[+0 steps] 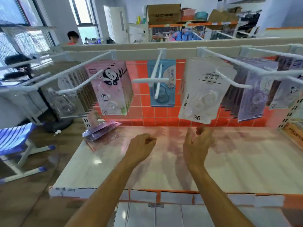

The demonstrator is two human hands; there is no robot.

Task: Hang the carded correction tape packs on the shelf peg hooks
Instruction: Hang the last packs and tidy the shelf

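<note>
Carded correction tape packs hang on white peg hooks across the shelf: pink panda packs [111,89] at the left, one blue pack [161,82] on the middle hook [156,79], a white pack marked 36 [201,90], purple packs [250,95] to the right. A small pile of purple packs [101,131] lies on the shelf board's left end. My left hand [141,145] hovers over the board with fingers curled, holding nothing. My right hand [198,141] is beside it, below the white pack, fingers loosely bent and empty.
The glossy shelf board [164,169] stretches under both hands, with an orange back panel [141,99] behind the hooks. A blue and white chair [18,145] stands at the left. Another person [73,38] is far off beyond the shelf top.
</note>
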